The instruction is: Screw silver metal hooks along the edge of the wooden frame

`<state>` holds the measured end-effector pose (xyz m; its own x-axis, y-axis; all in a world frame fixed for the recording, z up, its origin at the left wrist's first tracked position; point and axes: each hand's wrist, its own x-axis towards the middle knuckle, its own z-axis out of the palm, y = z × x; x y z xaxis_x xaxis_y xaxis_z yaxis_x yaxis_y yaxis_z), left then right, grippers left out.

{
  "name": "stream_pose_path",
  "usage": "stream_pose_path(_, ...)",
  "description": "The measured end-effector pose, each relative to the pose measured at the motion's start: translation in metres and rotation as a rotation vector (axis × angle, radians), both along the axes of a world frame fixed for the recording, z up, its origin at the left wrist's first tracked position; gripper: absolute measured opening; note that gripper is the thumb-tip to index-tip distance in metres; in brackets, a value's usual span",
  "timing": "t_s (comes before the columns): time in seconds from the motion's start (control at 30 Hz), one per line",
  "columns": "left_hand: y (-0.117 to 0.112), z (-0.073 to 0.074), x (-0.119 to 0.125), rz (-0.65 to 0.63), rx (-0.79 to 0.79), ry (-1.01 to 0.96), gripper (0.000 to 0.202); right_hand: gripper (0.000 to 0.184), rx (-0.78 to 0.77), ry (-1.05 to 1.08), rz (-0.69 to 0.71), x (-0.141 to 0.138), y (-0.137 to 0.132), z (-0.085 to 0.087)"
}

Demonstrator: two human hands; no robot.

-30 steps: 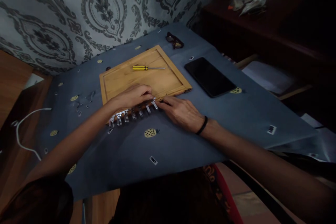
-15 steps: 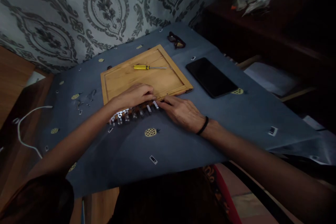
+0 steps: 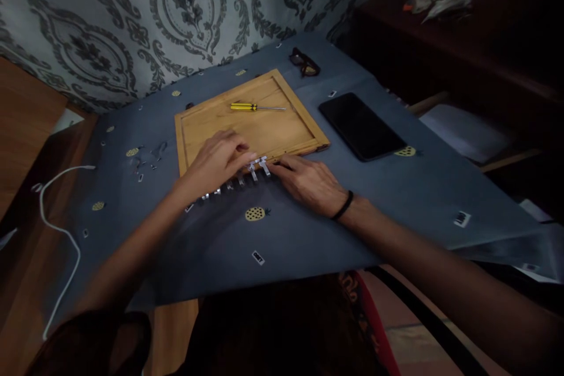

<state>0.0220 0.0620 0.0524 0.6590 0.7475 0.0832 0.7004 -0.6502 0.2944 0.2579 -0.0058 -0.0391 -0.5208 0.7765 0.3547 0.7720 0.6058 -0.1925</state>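
A wooden panel [image 3: 268, 129] with a raised frame lies on a blue patterned cloth [image 3: 308, 229]. Along its near edge runs a row of small silver metal hooks [image 3: 258, 167]. My left hand [image 3: 218, 158] rests over the left part of that row, fingers curled onto the panel's edge. My right hand [image 3: 308, 182], with a black band at the wrist, lies flat on the cloth, its fingertips touching the rightmost hook. A yellow-handled screwdriver [image 3: 253, 107] lies on the far part of the panel.
A black phone [image 3: 361, 126] lies right of the panel, dark glasses [image 3: 304, 63] behind it. Small metal bits [image 3: 147, 160] are scattered left. A white cable [image 3: 61, 229] hangs off the left table edge. Patterned wallpaper rises behind; dark shelves stand right.
My left hand slid a little left and forward over the hook row, covering more of it. The view shifted slightly right and up. My right hand stays at the rightmost hook.
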Motion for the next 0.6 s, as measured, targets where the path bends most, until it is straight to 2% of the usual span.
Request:
stream_pose_path(0.13, -0.031, -0.016, 0.003, 0.093, 0.105, 0.036, 0.043, 0.041, -0.007, 0.006, 0.001, 0.001, -0.001, 0.001)
stream_pose_path(0.23, -0.045, -0.027, 0.013, 0.109, 0.158, 0.069, 0.045, 0.040, -0.016, 0.001, -0.007, 0.002, -0.001, 0.001)
stream_pose_path(0.37, -0.049, -0.031, 0.023, 0.133, 0.222, 0.137, 0.041, 0.041, -0.043, -0.024, -0.018, 0.001, -0.001, 0.002)
stream_pose_path(0.6, -0.047, -0.031, 0.029, 0.166, 0.185, 0.213, 0.040, 0.044, -0.035, -0.051, -0.033, 0.000, -0.002, 0.002)
